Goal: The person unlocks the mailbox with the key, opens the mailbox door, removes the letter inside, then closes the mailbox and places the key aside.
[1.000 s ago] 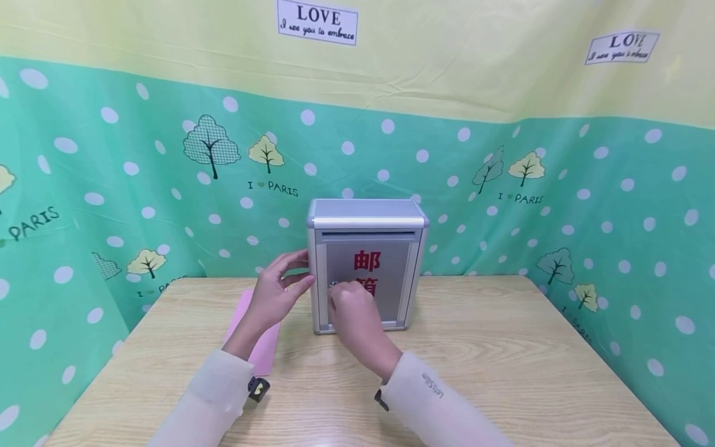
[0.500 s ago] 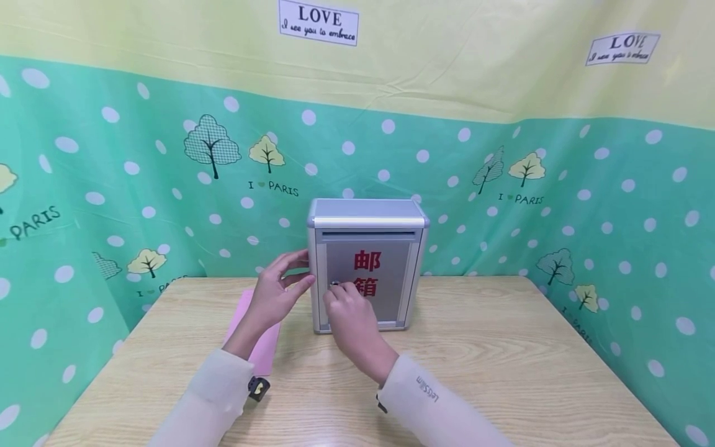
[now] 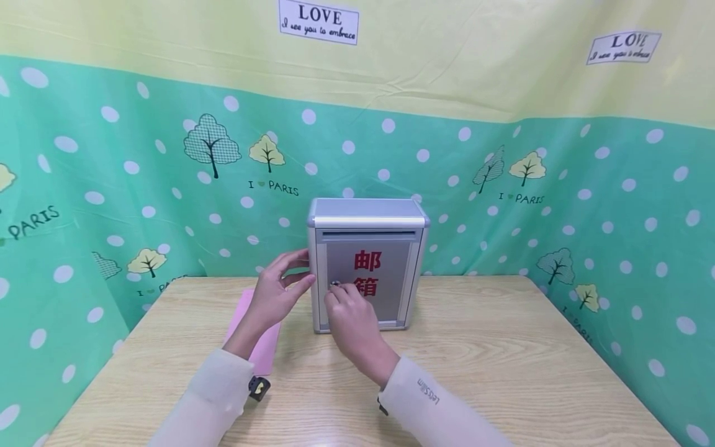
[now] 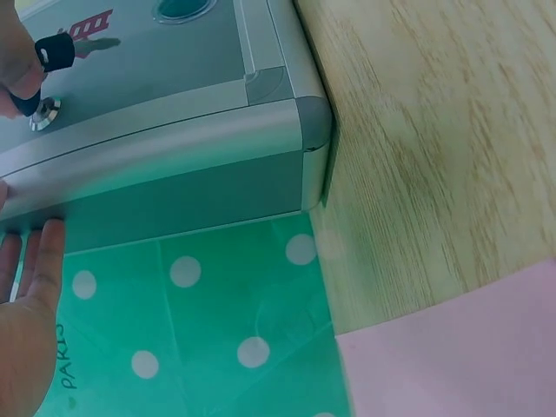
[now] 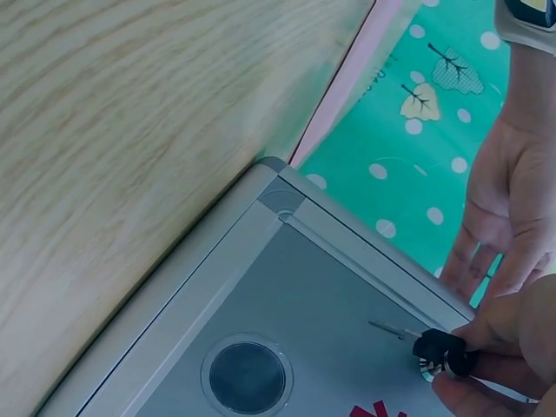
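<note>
A silver mailbox [image 3: 365, 214] with red characters on its door stands upright at the back of the wooden table [image 3: 503, 360]. My left hand [image 3: 301, 270] rests against the box's left side, fingers [image 4: 39, 261] straight along the panel. My right hand [image 3: 335, 293] pinches a small black-headed key [image 5: 441, 350] at the round lock [image 4: 43, 113] on the left of the door. A second key hangs from the same ring [image 4: 91, 43]. The door is closed, and a round window [image 5: 248, 378] sits low on it.
A pink sheet [image 3: 254, 335] lies flat on the table left of the box, partly under my left forearm. Green polka-dot cloth [image 3: 112, 186] walls the table at the back and both sides. Bare wood lies right of and in front of the box.
My right hand has shifted slightly down and left at the lock, uncovering the lower red character. The left hand and the box have not moved.
</note>
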`<state>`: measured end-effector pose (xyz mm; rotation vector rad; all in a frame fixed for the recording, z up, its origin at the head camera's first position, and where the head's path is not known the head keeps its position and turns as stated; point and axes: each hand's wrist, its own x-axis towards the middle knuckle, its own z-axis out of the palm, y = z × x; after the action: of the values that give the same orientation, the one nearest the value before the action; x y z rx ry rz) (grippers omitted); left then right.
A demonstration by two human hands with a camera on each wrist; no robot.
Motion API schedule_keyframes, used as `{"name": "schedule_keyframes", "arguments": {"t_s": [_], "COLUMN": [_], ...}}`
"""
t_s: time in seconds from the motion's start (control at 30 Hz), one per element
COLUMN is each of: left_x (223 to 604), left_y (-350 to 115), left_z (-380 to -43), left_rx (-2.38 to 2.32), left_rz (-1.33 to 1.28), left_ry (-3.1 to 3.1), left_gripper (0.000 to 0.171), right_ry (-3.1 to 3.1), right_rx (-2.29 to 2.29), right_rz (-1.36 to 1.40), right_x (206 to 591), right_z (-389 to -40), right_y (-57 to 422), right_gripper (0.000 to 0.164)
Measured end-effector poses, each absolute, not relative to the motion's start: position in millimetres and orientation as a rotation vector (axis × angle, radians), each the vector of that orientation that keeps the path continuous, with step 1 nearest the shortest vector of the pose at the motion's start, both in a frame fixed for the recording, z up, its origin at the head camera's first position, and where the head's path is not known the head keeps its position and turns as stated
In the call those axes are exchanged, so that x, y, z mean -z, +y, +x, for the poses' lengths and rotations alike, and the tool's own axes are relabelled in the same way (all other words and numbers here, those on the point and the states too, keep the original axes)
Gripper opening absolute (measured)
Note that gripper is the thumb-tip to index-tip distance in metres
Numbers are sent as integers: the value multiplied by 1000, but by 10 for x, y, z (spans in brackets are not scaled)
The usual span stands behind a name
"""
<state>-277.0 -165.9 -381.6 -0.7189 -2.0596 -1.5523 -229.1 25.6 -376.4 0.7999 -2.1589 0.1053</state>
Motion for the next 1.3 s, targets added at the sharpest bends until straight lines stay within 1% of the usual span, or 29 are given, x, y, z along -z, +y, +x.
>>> {"name": "schedule_keyframes", "arguments": {"t_s": [0.3,1.0,1.3], "left_x": [3831,3834,3822], "left_y": [-1661,-1653,-1659], "left_z": [-2781,-2775,-2773], "left_rx": [1549,1532,1532], "left_rz": [-728,-721,-710], "left_ry": [-2051,-2064,-2065], "left_gripper": [52,52,53], "right_ry": [-2145,-2126,-2097], "right_rx": [-106,-105,-104], "right_rz": [788,767,758], "right_x": [3794,3838,3844], "right_z": [-2286,-2251,-2219], "right_y": [249,236,226], "right_gripper": [18,22,20]}}
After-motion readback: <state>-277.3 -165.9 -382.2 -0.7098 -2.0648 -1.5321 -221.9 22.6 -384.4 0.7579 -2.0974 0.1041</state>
